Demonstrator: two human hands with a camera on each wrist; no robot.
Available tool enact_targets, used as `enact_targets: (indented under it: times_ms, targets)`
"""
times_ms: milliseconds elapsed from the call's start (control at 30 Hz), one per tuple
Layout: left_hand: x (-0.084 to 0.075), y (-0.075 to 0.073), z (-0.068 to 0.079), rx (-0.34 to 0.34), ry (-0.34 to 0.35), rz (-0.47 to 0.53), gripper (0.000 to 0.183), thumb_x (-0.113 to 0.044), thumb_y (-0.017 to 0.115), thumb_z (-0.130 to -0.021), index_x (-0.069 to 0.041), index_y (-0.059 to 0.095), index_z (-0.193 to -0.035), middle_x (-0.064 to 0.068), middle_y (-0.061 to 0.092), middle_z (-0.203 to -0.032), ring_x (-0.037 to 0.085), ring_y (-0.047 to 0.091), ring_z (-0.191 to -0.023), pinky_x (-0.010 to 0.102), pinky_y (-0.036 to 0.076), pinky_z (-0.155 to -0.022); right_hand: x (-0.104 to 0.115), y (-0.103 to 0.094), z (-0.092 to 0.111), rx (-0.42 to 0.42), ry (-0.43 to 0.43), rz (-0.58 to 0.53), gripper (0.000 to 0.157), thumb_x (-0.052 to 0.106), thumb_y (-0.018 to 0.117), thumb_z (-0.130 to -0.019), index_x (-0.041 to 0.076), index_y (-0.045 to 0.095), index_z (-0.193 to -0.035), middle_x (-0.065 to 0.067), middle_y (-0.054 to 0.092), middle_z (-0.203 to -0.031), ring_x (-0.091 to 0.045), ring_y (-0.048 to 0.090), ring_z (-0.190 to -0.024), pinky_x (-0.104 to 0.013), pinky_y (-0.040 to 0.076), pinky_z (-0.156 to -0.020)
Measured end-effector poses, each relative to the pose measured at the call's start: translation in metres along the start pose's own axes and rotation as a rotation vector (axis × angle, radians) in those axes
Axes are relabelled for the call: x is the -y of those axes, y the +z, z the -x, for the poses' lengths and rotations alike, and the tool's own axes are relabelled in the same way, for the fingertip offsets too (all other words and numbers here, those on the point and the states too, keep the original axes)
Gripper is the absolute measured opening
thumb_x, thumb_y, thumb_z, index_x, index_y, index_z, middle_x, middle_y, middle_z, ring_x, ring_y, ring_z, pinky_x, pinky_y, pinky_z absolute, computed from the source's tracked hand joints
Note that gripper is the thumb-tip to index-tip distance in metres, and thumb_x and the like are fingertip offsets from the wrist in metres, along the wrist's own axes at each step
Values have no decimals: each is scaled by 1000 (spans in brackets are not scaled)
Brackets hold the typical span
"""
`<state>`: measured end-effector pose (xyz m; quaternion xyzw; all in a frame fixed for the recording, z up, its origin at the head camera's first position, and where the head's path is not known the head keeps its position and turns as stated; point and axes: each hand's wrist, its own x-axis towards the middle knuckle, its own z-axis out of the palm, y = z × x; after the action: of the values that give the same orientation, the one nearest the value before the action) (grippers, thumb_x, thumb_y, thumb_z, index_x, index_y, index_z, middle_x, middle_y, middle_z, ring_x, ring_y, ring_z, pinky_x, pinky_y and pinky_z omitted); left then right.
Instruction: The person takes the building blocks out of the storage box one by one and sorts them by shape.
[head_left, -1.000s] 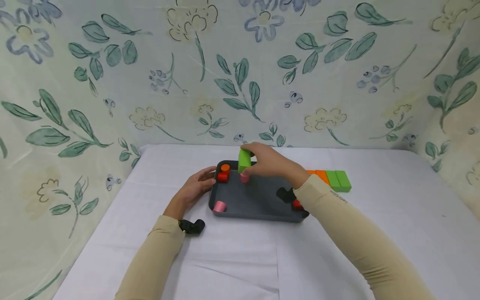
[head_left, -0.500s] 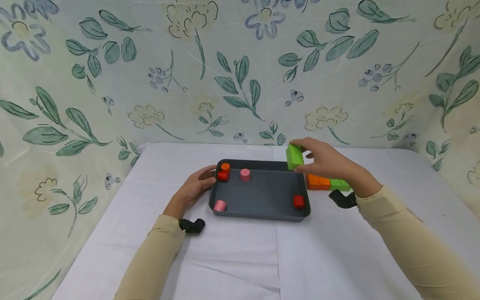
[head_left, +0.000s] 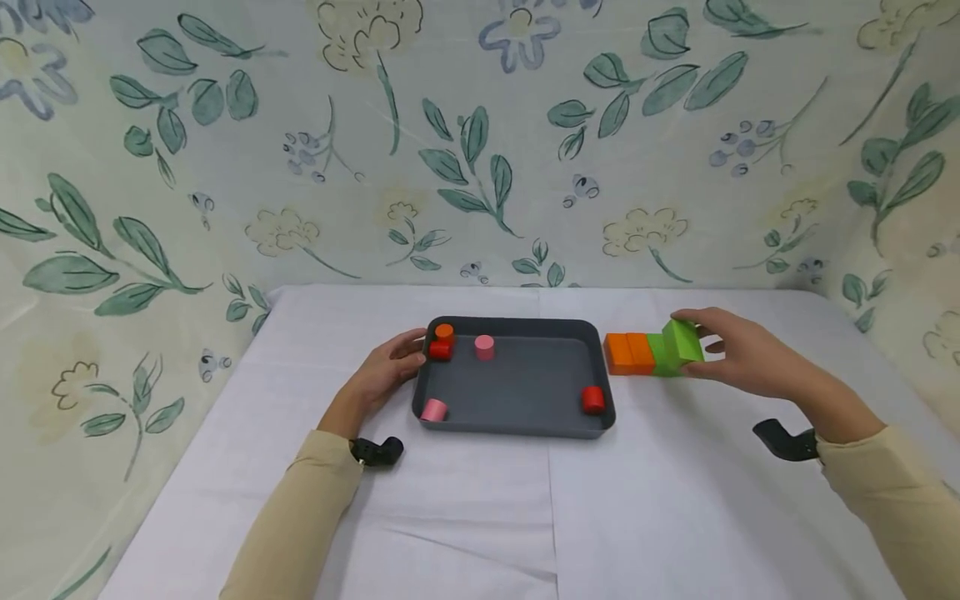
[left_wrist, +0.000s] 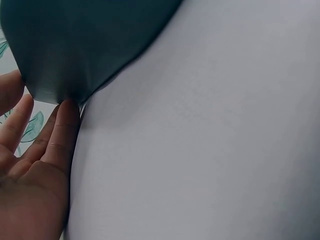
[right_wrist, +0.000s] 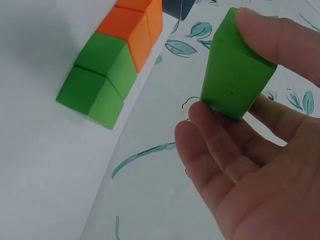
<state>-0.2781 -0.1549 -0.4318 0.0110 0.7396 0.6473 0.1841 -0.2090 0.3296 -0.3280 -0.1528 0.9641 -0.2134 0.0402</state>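
Observation:
In the head view my right hand point(head_left: 761, 350) pinches a green block point(head_left: 682, 342) between thumb and fingers. The right wrist view shows this green block point(right_wrist: 237, 70) held apart from a row of blocks, which has two green blocks point(right_wrist: 92, 95) at one end. Overlapping that row in the head view, the held block hides part of the green end. My left hand point(head_left: 381, 372) rests at the left side of a dark grey tray point(head_left: 517, 429). Its fairly straight fingers point(left_wrist: 64, 125) touch the tray's outer wall point(left_wrist: 55, 75).
Inside the tray lie pink cylinders point(head_left: 484, 347), red cylinders point(head_left: 593, 400) and an orange cylinder point(head_left: 444, 333). Orange blocks point(head_left: 630, 354) continue the row just right of the tray. A white cloth point(head_left: 480, 508) covers the table, and a floral sheet point(head_left: 480, 150) hangs behind it.
My right hand has carried the green block rightward, from over the tray to over the green end of the block row. The left hand has stayed at the tray's side.

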Motion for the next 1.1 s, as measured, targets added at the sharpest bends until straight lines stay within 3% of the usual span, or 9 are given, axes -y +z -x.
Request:
enact_targets:
  times_ms: [300,533,667,900,1100]
  targets:
    - [3,1,-2,6,10,10,58,-15,57,-98,-24,38,-153,8,33,-162,31,37,-147,47,28,-124,-25,-13,22,-85,-2,32,75,13,80,-80,-2,43,-144,-23,52,-135,-41,56,-113,-55,55,-89]
    - [2,1,-1,-5,-14,-9,59,-15,57,-98,-24,37,-153,10,32,-162,31,37,-147,47,28,-124,-39,-16,27,-118,-14,87,74,11,81,-78,-3,45,-141,-23,55,-130,-41,59,-108,-54,57,-84]
    - [1,0,-1,-9,-17,-21,59,-17,58,-99,-24,37,-153,11,32,-162,32,37,-146,48,27,-125,-54,-13,23,-92,8,101,74,11,80,-78,-5,44,-141,-26,53,-131,-44,58,-109,-56,57,-86]
    - [1,2,0,-13,-16,-12,60,-15,57,-99,-22,36,-154,13,32,-162,33,37,-146,48,27,-125,-85,-6,9,12,135,96,76,15,77,-82,-5,39,-144,-34,47,-137,-51,55,-113,-56,55,-85]
    - [0,3,1,-15,-12,-8,60,-14,57,-99,-21,35,-154,14,31,-162,33,37,-146,48,27,-125,-92,-3,1,62,199,53,77,20,75,-83,-4,37,-146,-35,44,-141,-53,54,-115,-57,55,-85]
